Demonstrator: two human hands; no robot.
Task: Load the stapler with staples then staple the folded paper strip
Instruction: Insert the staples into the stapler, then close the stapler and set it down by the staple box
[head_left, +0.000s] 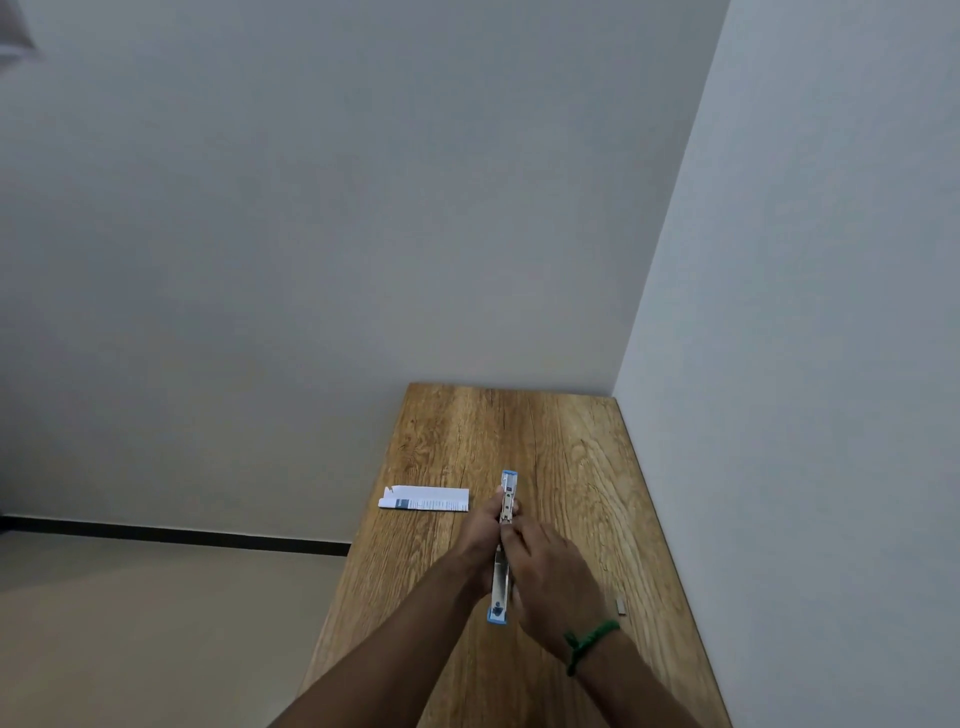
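The stapler (503, 545) lay swung fully open above the wooden table (561, 447), its blue ends pointing away from and toward the person. The left hand (480, 530) clamped its middle from the side, while the right hand (545, 566) pinched at the metal channel, so loading looked underway, not finished. A small staple strip (620, 605) lay near the right wrist. The folded paper strip (425, 499) rested untouched to the left, stapling still to come.

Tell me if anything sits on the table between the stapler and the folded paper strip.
Nothing visible does. The stapler, opened out flat and held by both hands, lies right of the paper strip, with only bare wooden table between them. A small staple block lies off right.
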